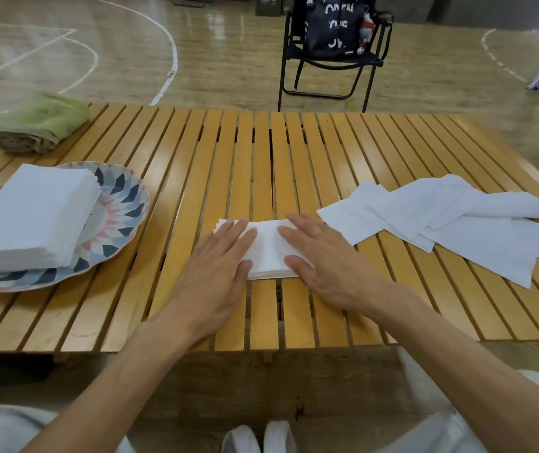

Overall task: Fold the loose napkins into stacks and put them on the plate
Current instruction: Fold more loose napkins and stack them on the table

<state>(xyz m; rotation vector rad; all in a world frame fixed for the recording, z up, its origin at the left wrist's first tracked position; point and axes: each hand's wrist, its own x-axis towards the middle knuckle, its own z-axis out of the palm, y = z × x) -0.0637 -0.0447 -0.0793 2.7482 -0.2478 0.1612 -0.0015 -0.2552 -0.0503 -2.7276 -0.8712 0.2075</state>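
I see two hands: left hand (219,266) and right hand (323,263) lie flat, fingers straight, pressing one white folded napkin stack (266,253) near the slatted table's (294,152) near edge. One stack sits on the patterned plate (124,204) at the left edge; loose napkins (441,217) lie right. Gym floor beyond.

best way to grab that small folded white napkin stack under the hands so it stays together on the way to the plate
Probably by its two short ends. The small folded white napkin stack lies flat with its long side left to right, and the left hand and right hand already rest flat on those ends. Slide fingers under from each side, thumbs on top, and pinch; the layered edges would fan out otherwise. The patterned round plate sits to the left.
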